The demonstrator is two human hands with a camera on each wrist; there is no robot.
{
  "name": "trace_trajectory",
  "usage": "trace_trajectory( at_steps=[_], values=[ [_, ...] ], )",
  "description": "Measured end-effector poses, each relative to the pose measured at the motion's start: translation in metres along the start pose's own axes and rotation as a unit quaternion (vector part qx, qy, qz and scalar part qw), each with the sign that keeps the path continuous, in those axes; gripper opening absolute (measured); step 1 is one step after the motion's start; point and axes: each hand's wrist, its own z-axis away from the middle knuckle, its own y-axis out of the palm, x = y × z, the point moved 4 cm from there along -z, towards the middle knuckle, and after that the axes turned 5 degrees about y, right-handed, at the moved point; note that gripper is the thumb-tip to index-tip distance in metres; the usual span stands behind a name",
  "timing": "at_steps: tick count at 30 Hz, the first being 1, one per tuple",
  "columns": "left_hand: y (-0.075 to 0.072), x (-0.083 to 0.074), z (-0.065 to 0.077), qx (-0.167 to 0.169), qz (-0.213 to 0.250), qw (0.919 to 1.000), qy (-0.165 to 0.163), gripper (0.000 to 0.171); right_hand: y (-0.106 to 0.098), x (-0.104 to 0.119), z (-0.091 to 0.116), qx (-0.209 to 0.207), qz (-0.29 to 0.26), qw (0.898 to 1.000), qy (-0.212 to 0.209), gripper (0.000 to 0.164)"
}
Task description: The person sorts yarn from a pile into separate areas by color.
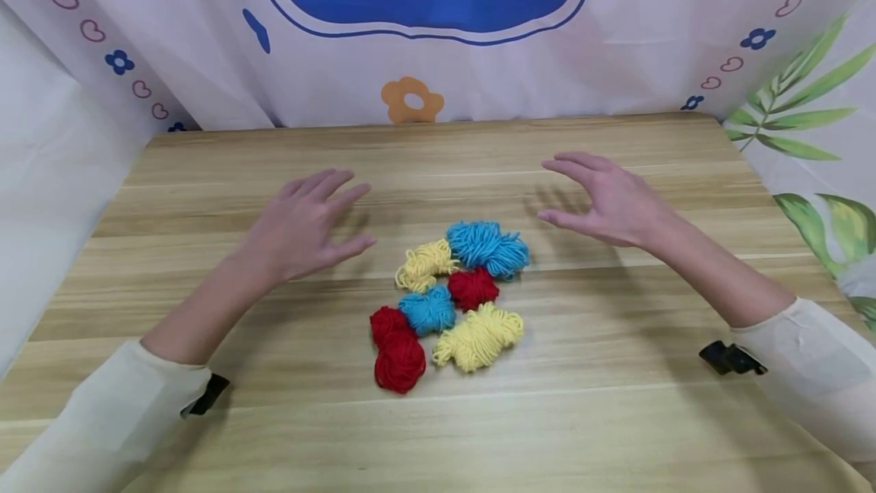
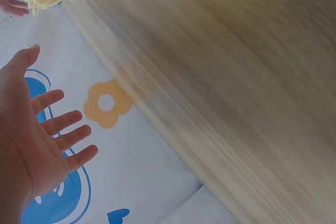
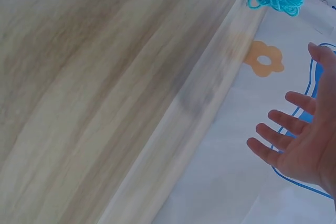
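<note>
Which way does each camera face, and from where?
Head: on the head, facing forward and down at yarn on the table; left hand, right hand, forearms.
Left wrist: on that wrist, facing table and backdrop; left hand, part of right.
Right wrist: on that wrist, facing table and backdrop; right hand, part of left.
Wrist views share the orange flower.

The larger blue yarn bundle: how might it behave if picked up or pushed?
The larger blue yarn bundle would probably squash softly, being wound from many strands. Its loose outer loops could droop or snag when lifted. Oblong and lumpy, it seems likelier to slide than roll freely.
</note>
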Motion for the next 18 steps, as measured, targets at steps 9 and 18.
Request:
trace_trajectory(
  at_steps=[9,18],
  values=[
    [0.000,-0.008,-0.004,0.010,0.033,0.9994,0.006,0.073,0.003,0.001,0.001,-0.006,-0.090,0.996,-0.002,0.067],
    [0.002,-0.016,-0.008,-0.009,0.080,0.9963,0.029,0.069,0.005,0.008,0.004,0.011,-0.144,0.990,-0.005,0.062]
  ],
)
